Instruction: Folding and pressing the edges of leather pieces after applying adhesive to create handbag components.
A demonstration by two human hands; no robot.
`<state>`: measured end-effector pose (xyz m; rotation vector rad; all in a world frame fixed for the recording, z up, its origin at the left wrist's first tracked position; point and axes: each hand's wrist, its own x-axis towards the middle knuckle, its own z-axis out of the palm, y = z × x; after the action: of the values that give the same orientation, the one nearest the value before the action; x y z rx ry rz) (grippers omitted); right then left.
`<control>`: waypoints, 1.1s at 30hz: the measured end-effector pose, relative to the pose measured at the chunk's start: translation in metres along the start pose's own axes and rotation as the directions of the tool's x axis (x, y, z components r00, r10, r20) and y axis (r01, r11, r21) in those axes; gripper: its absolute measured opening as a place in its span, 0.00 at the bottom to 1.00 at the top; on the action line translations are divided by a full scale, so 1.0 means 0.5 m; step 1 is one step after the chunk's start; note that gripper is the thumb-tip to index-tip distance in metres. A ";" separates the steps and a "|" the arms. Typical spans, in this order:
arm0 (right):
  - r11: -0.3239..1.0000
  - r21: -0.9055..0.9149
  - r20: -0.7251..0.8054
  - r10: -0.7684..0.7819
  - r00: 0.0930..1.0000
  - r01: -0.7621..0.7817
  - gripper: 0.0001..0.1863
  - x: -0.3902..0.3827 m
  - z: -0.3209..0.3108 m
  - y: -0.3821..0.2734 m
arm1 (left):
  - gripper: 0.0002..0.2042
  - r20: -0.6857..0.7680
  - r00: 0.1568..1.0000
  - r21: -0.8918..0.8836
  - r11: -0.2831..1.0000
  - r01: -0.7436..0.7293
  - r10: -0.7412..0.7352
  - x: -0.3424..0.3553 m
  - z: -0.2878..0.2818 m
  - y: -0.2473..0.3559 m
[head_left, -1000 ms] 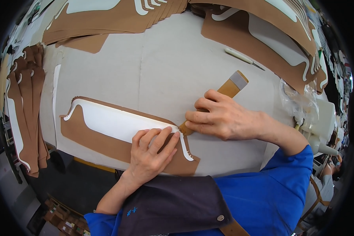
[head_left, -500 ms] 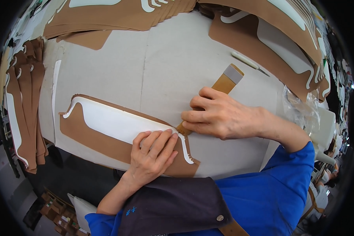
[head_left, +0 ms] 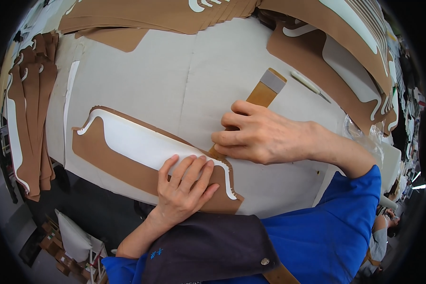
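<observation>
The panel [head_left: 123, 165] is lying flat on the table [head_left: 161, 85], mostly under and to the left of the left hand [head_left: 189, 187]. That hand is resting palm-down across it, fingers out and only slightly parted, holding it from above without gripping. The right hand [head_left: 267, 132] is curling its fingers round the tool [head_left: 261, 94], whose lower end is touching or nearly touching the panel's far edge, just ahead of the left fingertips; the right fingers are partly hiding that contact.

The panel is looking light and thin: its brown sheet is probably bending easily, while the white piece [head_left: 135, 144] on it is perhaps stiffer. The narrow white tip to the right of the left hand is looking easiest to bend or lift. A flat palm on the broad middle is seeming the safest hold; for carrying, both ends would be suiting better.

The awl [head_left: 307, 83] is lying beyond the right hand, its point angling toward the right forearm's side. Brown stacks are standing beyond both hands and far left of the left one. A clear bag [head_left: 359, 130] is crowding the space just past the right forearm. The left hand itself is covering part of the panel.
</observation>
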<state>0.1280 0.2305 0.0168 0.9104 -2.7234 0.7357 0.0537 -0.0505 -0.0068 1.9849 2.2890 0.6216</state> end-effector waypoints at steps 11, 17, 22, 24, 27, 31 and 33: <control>0.999 -0.001 -0.010 -0.048 0.999 0.048 0.05 0.052 0.003 0.025 | 0.27 -0.020 0.995 -0.007 0.995 0.097 -0.097 -0.006 -0.014 -0.005; 0.998 -0.023 0.045 -0.065 0.997 0.066 0.05 0.086 0.008 0.044 | 0.30 0.020 0.996 -0.006 0.996 0.091 -0.091 -0.014 -0.014 -0.012; 0.996 -0.049 0.027 -0.067 0.997 0.068 0.10 0.118 0.016 0.061 | 0.29 -0.013 0.985 -0.079 0.982 0.170 -0.171 -0.009 -0.023 -0.015; 0.996 -0.051 0.034 -0.077 0.996 0.078 0.12 0.133 0.018 0.069 | 0.29 0.001 0.984 -0.091 0.980 0.176 -0.177 -0.009 -0.025 -0.018; 0.994 -0.060 0.055 -0.083 0.995 0.087 0.13 0.161 0.018 0.081 | 0.28 0.020 0.985 -0.120 0.977 0.174 -0.173 -0.010 -0.027 -0.027; 0.993 -0.074 0.078 -0.090 0.993 0.096 0.14 0.203 0.022 0.097 | 0.27 0.040 0.989 -0.181 0.972 0.149 -0.144 -0.009 -0.032 -0.039; 0.993 -0.065 0.070 -0.097 0.993 0.102 0.14 0.222 0.028 0.106 | 0.27 0.042 0.989 -0.190 0.971 0.146 -0.141 -0.008 -0.035 -0.045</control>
<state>0.0073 0.2026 0.0185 1.0647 -2.7181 0.5999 0.0283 -0.0611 0.0009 1.7146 2.2347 0.7638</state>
